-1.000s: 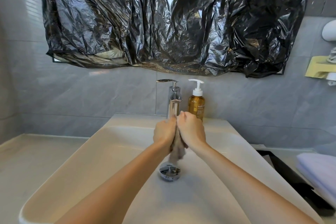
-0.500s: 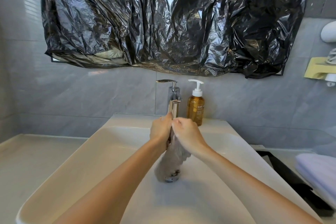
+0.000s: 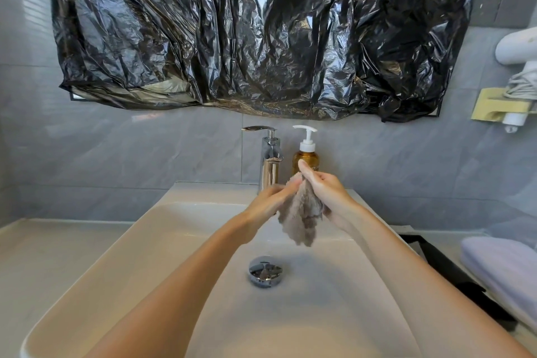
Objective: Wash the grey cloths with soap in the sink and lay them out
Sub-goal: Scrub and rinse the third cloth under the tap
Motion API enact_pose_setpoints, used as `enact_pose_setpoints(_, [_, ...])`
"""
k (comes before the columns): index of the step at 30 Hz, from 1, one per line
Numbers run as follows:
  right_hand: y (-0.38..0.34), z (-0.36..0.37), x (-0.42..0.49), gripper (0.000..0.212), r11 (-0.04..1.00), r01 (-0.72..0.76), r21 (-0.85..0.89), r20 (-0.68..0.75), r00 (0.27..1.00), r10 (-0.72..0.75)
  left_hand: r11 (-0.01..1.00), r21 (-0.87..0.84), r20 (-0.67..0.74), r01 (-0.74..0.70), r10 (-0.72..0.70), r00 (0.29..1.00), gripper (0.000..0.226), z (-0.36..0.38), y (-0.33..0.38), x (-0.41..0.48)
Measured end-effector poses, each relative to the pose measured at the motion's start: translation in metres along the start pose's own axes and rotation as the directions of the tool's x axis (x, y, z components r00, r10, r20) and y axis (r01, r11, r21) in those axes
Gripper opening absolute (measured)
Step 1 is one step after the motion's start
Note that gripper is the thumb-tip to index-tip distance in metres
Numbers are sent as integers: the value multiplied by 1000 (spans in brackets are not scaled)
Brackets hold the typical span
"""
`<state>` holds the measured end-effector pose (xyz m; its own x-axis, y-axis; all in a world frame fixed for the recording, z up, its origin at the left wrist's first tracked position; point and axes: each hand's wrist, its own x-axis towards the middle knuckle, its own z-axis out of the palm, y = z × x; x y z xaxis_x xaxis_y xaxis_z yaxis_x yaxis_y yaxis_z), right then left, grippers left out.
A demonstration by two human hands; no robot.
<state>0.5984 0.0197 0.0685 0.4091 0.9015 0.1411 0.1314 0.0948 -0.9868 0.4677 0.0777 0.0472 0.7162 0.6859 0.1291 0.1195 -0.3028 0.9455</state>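
sink: basin at 6 o'clock, drain plug at its centre.
grey cloth: bunched, hanging above the drain plug, clear of the basin.
left hand: grip pinches the cloth's top.
right hand: grip curled round the cloth.
step: probably rubbing or wringing.
next: tap or soap bottle, 12 o'clock; needs one hand freed.

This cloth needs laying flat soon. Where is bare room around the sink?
Bare: the counter left of the sink, between its rim and the tiled wall. Crowded: the right side, with a black object and a folded lilac towel; the back ledge, with faucet and soap bottle. The left hand and right hand hold the grey cloth.
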Motion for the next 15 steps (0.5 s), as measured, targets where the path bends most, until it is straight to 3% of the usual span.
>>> enact_pose_setpoints(2, [-2,-6,-1,41,995,-9,101,46,999,4,1000,-12,-41,4,-4,999,57,-4,-5,1])
enact_pose_setpoints(6, [6,-8,3,61,999,39,-17,-31,999,-39,995,-96,-196,32,-51,979,37,-9,-10,2])
enact_pose_setpoints(10, [14,-2,3,84,996,-94,6,146,985,92,968,-251,-345,1,-90,934,31,-20,-7,4])
enact_pose_setpoints(11, [16,0,1,76,990,-137,-34,208,968,141,957,-290,-364,3,-113,924,31,-23,-6,3])
enact_pose_setpoints(13, [18,2,-1,41,983,-137,-123,284,944,168,944,-331,-399,6,-146,905,34,-26,-6,2])
enact_pose_setpoints(15, [16,0,0,19,994,-68,-85,241,967,87,966,-259,-477,21,-147,866,39,-30,-7,1])
